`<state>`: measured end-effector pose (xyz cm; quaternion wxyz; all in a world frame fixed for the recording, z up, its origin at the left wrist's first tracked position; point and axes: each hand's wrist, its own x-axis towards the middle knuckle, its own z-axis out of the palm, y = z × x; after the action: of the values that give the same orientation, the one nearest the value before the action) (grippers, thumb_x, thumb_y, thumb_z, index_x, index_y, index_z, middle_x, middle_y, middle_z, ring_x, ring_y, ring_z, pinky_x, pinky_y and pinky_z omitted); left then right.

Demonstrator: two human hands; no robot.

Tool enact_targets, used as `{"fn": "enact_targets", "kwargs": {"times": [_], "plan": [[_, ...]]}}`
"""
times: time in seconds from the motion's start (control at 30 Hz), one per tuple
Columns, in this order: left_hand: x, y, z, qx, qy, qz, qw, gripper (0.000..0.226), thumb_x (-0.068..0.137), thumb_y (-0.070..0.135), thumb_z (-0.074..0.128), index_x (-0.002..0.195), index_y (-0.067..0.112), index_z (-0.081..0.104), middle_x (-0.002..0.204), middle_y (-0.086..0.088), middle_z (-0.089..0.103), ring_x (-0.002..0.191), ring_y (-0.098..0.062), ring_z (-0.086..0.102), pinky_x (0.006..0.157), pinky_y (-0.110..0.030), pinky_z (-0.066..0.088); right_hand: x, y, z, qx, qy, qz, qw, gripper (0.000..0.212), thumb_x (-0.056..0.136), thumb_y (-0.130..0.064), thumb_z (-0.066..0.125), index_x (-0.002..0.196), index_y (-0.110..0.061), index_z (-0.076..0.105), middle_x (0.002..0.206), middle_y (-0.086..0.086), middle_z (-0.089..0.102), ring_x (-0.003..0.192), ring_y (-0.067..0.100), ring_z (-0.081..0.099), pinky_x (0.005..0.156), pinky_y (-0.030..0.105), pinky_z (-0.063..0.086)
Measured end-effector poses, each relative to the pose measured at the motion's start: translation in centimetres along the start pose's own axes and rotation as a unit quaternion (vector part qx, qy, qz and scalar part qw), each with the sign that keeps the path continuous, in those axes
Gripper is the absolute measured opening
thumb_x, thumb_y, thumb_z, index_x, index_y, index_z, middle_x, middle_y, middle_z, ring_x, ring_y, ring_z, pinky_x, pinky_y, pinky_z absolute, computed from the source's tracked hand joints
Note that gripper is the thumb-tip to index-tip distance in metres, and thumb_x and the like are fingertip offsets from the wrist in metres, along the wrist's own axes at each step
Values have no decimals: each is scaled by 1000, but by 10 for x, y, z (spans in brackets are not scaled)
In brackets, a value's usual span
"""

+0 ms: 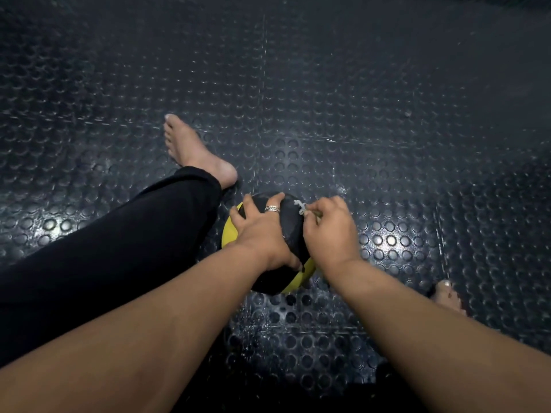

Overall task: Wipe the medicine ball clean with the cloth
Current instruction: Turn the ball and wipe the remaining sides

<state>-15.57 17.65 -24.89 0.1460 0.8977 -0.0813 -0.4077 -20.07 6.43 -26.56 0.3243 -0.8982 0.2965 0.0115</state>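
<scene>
A black and yellow medicine ball point(290, 232) sits on the floor between my legs. My left hand point(259, 231), with a ring on one finger, lies over the ball's top left, fingers spread and curved round it. My right hand point(331, 231) is against the ball's upper right side and pinches a small pale cloth point(299, 205). Only a scrap of the cloth shows beyond the fingertips, lying on the black surface. Both hands hide much of the ball.
The floor point(357, 114) is dark rubber with round studs and seams between tiles. My left leg in black trousers point(119, 248) stretches out left of the ball, ending in a bare foot point(190, 150). The toes of my other foot point(448, 296) show at right.
</scene>
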Motion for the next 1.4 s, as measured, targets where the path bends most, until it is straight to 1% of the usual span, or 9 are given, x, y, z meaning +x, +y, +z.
{"fn": "enact_targets", "kwargs": {"times": [0.17, 0.23, 0.4, 0.57, 0.83, 0.93, 1.13, 1.23, 1.4], "plan": [[-6, 2, 8, -18, 3, 1, 1000, 132, 53, 40, 94, 146, 52, 0, 156, -5, -24, 144, -40, -16, 110, -66, 26, 38, 8, -9, 36, -78, 143, 986, 16, 87, -5, 51, 85, -9, 66, 84, 5, 62, 92, 26, 62, 66, 19, 35], [-4, -2, 3, -21, 2, 2, 1000, 132, 54, 40, 94, 147, 50, 1, 157, -5, -21, 144, -41, -15, 114, -62, 23, 20, -3, -10, 85, -58, 98, 990, 12, 88, -10, 55, 88, -15, 66, 89, 3, 61, 91, 22, 61, 71, 19, 38], [0, -6, 4, -32, 13, 14, 999, 124, 61, 33, 88, 149, 48, 2, 157, -9, -17, 144, -41, -10, 117, -55, 20, -24, -16, 1, -9, -15, -77, 997, 18, 90, -14, 53, 102, -12, 66, 102, 3, 50, 98, 20, 49, 86, 28, 42], [1, -5, -7, -4, 6, 39, 999, 124, 60, 41, 88, 151, 42, 4, 158, -7, -11, 144, -42, -12, 121, -48, 7, -5, -23, 1, -2, -33, -48, 998, 18, 90, -16, 50, 99, -11, 65, 104, 6, 51, 97, 26, 53, 86, 35, 45], [-4, -4, 2, -23, -3, 19, 1000, 128, 54, 40, 93, 145, 53, 5, 156, -5, -21, 143, -40, -17, 109, -66, 26, 38, -18, -2, 9, -83, 94, 992, 14, 88, -11, 51, 82, -18, 62, 90, 5, 65, 82, 21, 58, 67, 21, 38], [-6, -9, 3, -28, -7, 23, 999, 127, 54, 40, 93, 144, 55, 4, 155, 0, -24, 143, -39, -18, 108, -67, 28, 46, -12, -15, -5, -151, 67, 986, 8, 89, -16, 59, 83, -18, 65, 87, 3, 66, 88, 21, 61, 70, 20, 38], [-8, -12, 4, -18, -10, 15, 1000, 128, 57, 39, 91, 148, 46, 2, 156, 1, -25, 144, -37, -20, 107, -67, 30, 2, -29, -3, -28, -74, -37, 996, 12, 91, -19, 53, 89, -20, 65, 95, -1, 51, 83, 16, 51, 73, 25, 41], [-8, -9, 4, -11, -9, 11, 1000, 128, 59, 38, 90, 149, 46, 0, 156, 0, -24, 144, -36, -19, 106, -67, 30, 4, -28, 3, -24, -49, -31, 998, 14, 91, -17, 48, 89, -18, 62, 97, 1, 46, 89, 23, 51, 81, 32, 45], [-8, -3, 2, -10, -17, 11, 1000, 132, 56, 41, 93, 145, 55, -2, 155, 2, -25, 144, -36, -20, 103, -71, 31, 42, -25, 5, -26, -85, 32, 996, 16, 89, -13, 53, 77, -23, 56, 104, 8, 57, 83, 20, 52, 74, 23, 38]]}}
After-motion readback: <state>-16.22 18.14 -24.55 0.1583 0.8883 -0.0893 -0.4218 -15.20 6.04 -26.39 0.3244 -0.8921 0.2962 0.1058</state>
